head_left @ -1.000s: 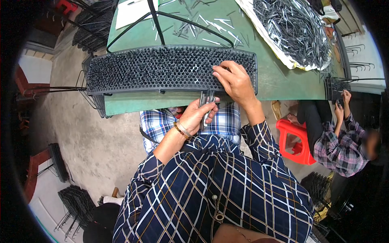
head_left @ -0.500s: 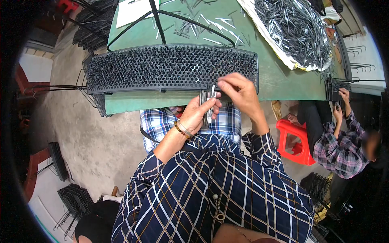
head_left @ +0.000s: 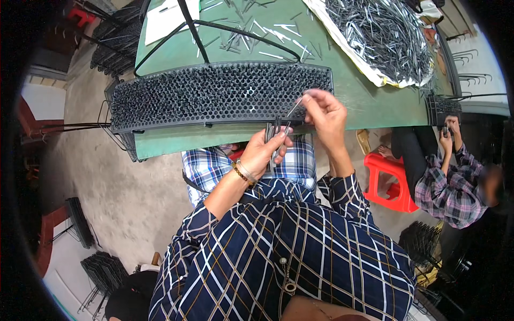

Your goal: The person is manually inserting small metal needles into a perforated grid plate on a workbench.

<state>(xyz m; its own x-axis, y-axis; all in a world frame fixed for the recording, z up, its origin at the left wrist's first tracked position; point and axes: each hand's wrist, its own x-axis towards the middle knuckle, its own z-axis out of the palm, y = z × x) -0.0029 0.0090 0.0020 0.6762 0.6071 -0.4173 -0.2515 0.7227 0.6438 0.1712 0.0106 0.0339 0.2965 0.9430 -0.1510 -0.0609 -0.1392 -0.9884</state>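
My left hand (head_left: pixel 266 148) is closed round a small bundle of thin metal strips (head_left: pixel 277 134), just in front of the table edge. Between the thumb and fingertips of my right hand (head_left: pixel 325 111) is one slim metal strip (head_left: pixel 294 107), slanting down toward the bundle. Behind both hands lies a long black perforated rack (head_left: pixel 214 101), with a wire frame (head_left: pixel 194 40) rising from its far side. Dark pieces stand in most of its round holes; bare holes show along the near right part. What the strips exactly are is too small to tell.
Loose strips (head_left: pixel 278 35) are scattered over the green table (head_left: pixel 375 107). A white sack (head_left: pixel 369 69) full of them lies at the far right. White paper with a pen (head_left: pixel 163 22) sits far left. At right, another person (head_left: pixel 455 187) works near a red stool (head_left: pixel 388 184).
My right hand has drawn back a little to the right, now with a single strip sticking out of its fingertips. The left hand still holds the bundle. The whole view has shifted slightly.
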